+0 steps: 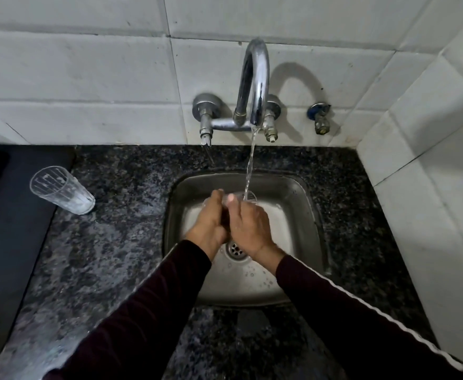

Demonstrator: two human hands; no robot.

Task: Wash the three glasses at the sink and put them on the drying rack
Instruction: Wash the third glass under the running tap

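Over the steel sink (304, 215), my left hand (211, 220) and my right hand (248, 223) together grip a clear glass (245, 197). Only its rim shows past my fingers, under the stream running from the chrome tap (255, 78). A second clear glass (60, 190) stands upright on the dark granite counter (115, 242) to the left, at the edge of a dark mat. No third glass is in view.
A dark mat or tray (11, 229) covers the counter's left side. White tiled walls rise behind the sink and on the right. A small blue-capped valve (321, 116) sticks out of the wall right of the tap. The drain (236, 249) lies below my wrists.
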